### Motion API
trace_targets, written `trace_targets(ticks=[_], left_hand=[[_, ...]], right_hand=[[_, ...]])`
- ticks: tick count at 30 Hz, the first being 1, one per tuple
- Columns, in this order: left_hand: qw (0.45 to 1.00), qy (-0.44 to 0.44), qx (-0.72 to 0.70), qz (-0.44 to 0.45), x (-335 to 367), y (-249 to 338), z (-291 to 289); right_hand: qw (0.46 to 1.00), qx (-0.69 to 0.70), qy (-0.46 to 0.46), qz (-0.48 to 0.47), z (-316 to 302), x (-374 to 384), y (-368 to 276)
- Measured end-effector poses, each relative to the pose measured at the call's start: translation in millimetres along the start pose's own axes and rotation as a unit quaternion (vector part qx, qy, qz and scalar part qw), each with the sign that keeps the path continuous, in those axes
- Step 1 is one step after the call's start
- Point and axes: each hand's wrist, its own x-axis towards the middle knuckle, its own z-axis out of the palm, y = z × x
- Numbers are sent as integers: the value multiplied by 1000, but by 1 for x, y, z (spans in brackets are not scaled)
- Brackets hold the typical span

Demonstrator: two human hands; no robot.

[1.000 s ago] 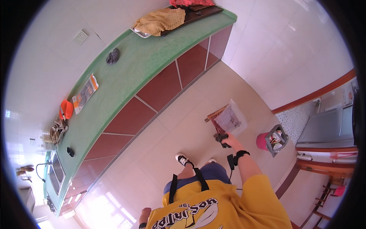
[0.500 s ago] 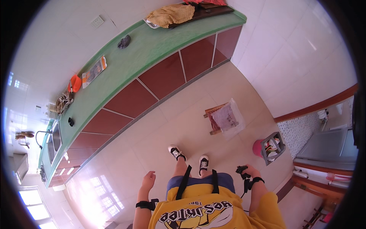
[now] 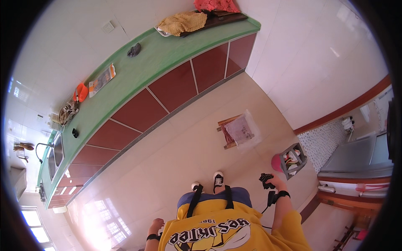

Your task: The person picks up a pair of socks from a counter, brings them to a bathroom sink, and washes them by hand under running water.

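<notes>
My right hand (image 3: 275, 182) is closed round a crumpled black bundle (image 3: 265, 180), too dark to tell its kind. It hangs out to my right, short of the bin. A black strap (image 3: 281, 195) circles that wrist, and a thin cord runs down from it. My left hand (image 3: 157, 225) hangs low beside my yellow shirt (image 3: 209, 232), its fingers loosely bent and partly foreshortened; nothing shows in it. On the floor ahead, a small wooden stool (image 3: 228, 129) bears a clear plastic sheet (image 3: 243, 130).
A pink-and-grey bin (image 3: 278, 162) with rubbish stands at the right, near a doorway. Along the left runs a green counter (image 3: 161, 52) over dark red cabinets (image 3: 172, 85). On it lie a grey cloth (image 3: 134, 50), a flat packet (image 3: 102, 80), an orange container (image 3: 81, 92) and a yellow cloth (image 3: 182, 24).
I have stepped forward, so one shoe is now ahead of the other. My left hand has swung back and lower. My right hand still holds the black bundle, slightly higher in view.
</notes>
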Motion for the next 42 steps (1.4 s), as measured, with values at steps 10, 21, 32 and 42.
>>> trace_targets(ticks=[10,21,32,42], left_hand=[[981,147,-107,62,76,-25,-37],[983,20,-96,-157,14,-105,-14],[972,78,-203,-86,25,-150,-6],[972,79,-180,-132,-5,-175,14]], right_hand=[[975,-217,-36,31,27,-45,-21],[962,-264,-54,47,71,-101,-33],[955,-290,-70,2,98,-85,-13],[940,-335,-53,-37,120,-92,-60]])
